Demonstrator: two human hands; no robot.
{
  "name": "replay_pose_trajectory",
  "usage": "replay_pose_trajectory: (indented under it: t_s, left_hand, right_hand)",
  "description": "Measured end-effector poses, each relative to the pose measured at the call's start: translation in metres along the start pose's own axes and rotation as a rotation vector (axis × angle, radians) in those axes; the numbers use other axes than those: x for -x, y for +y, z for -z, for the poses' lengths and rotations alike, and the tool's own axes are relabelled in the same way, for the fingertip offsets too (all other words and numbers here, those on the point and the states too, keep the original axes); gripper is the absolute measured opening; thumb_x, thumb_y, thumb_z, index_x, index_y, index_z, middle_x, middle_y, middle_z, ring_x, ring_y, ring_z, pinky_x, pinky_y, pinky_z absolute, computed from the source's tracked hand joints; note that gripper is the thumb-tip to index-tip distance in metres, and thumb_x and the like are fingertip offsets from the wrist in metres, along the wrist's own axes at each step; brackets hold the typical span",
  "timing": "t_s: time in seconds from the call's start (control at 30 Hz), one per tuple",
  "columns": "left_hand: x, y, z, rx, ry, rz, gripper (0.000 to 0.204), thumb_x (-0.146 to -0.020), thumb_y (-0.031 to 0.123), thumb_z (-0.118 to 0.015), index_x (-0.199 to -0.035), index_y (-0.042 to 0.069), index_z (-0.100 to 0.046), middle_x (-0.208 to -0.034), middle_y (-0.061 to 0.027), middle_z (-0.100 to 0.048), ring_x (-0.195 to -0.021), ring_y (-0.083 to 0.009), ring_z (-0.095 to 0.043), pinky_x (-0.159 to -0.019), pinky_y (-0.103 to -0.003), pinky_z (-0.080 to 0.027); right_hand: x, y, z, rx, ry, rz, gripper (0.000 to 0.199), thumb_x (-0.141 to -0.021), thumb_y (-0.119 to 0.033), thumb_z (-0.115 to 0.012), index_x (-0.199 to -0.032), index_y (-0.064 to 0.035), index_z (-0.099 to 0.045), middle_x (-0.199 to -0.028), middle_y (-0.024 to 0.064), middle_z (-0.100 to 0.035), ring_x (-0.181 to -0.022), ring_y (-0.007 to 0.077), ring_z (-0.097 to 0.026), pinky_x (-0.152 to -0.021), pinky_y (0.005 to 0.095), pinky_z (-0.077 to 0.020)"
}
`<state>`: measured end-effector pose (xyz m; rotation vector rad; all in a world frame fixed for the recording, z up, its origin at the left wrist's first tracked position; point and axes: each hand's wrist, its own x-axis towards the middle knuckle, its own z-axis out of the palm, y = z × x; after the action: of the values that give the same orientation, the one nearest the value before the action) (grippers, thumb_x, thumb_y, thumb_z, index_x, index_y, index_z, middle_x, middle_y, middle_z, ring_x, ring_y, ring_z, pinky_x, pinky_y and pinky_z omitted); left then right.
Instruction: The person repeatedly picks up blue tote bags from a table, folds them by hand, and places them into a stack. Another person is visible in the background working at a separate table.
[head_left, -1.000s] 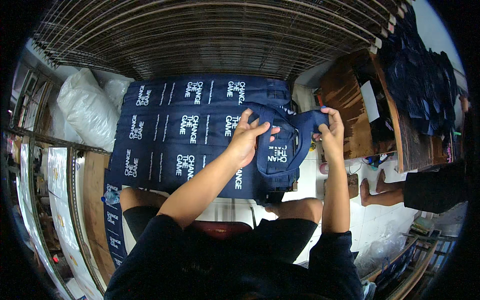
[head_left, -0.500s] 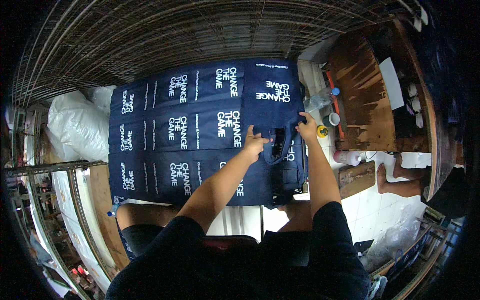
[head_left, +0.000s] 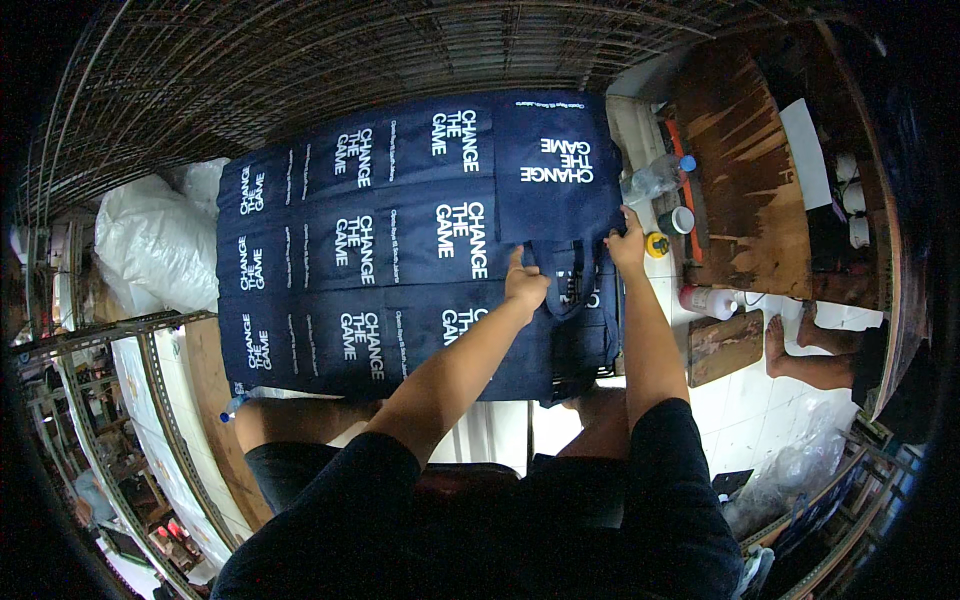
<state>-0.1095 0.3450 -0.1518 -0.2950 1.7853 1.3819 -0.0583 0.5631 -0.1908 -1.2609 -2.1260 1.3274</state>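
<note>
Head cam: your bag (head_left: 556, 165) lies flat on the R end of the printed dk-blue cloth (head_left: 395, 240), near edge btwn your hands. Your L hand (head_left: 527, 284) is at its near L corner, index out, other fingers curled; can't tell if it's gripping or just pressing. Your R hand (head_left: 628, 243) is at the near R corner, thumb & index a bit apart; fabric's prob btwn them, can't confirm. Hands sit wide prob b/c that keeps the edge straight & the panel flat. Handle (head_left: 570, 314) loops toward you, prob to stay clear of the panel. Bottle (head_left: 655, 180) & cup (head_left: 677, 221) sit off R, prob out of the way. Hidden: bag's underside, whatever's under the cloth. Someone's legs (head_left: 822, 372) show far R; rest is lost in the dark.
</note>
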Motion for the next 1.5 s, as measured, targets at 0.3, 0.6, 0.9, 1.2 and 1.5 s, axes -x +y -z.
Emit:
replay_pose_trajectory:
  t_s: [0.3,0.6,0.9,1.2,1.5]
  left_hand:
    - [0.006,-0.013,-0.007,-0.118,0.066,-0.032,0.080,-0.072,-0.001,-0.065,-0.143,0.015,-0.032,-0.090,-0.0053,-0.061,-0.082,-0.0176,-0.060,-0.078,-0.030,-0.050]
    - [0.003,-0.025,-0.009,-0.121,0.073,-0.046,0.074,-0.071,0.002,-0.065,-0.139,0.013,-0.037,-0.089,-0.0056,-0.063,-0.080,-0.0183,-0.062,-0.077,-0.030,-0.050]
    - [0.022,-0.017,-0.006,-0.368,0.148,-0.166,0.077,-0.074,-0.001,-0.068,-0.141,0.013,-0.033,-0.104,-0.0121,-0.062,-0.082,-0.0185,-0.062,-0.074,-0.031,-0.052]
    - [0.054,-0.035,0.024,-0.288,0.071,-0.280,0.074,-0.073,0.007,-0.071,-0.138,0.008,-0.035,-0.101,-0.0120,-0.064,-0.074,-0.0187,-0.064,-0.071,-0.031,-0.053]
    - [0.210,-0.034,0.177,-0.487,-0.293,-0.450,0.067,-0.080,0.009,-0.072,-0.136,0.007,-0.035,-0.106,-0.0087,-0.060,-0.083,-0.0157,-0.062,-0.073,-0.028,-0.051]
  right_hand:
    - [-0.005,0.020,-0.002,0.039,0.010,0.007,0.061,-0.071,0.006,-0.060,-0.130,0.0007,-0.047,-0.117,0.0234,-0.059,-0.109,0.0330,-0.059,-0.096,0.0360,-0.0433]
    - [-0.003,0.028,-0.002,-0.005,-0.001,0.011,0.058,-0.074,0.010,-0.058,-0.130,-0.0008,-0.047,-0.114,0.0239,-0.060,-0.094,0.0294,-0.066,-0.081,0.0336,-0.0514]
    - [-0.005,0.033,-0.005,-0.079,-0.035,-0.095,0.054,-0.078,0.006,-0.060,-0.130,-0.0058,-0.049,-0.111,0.0249,-0.060,-0.085,0.0282,-0.067,-0.075,0.0346,-0.0533]
    - [-0.001,0.029,0.005,0.353,0.185,0.069,0.044,-0.079,-0.014,-0.066,-0.121,-0.0072,-0.055,-0.103,0.0223,-0.058,-0.100,0.0386,-0.055,-0.088,0.0439,-0.0447]
    - [0.009,-0.005,0.036,0.338,0.278,-0.001,0.041,-0.080,-0.023,-0.066,-0.117,-0.0078,-0.056,-0.106,0.0230,-0.059,-0.104,0.0371,-0.053,-0.088,0.0442,-0.0437]
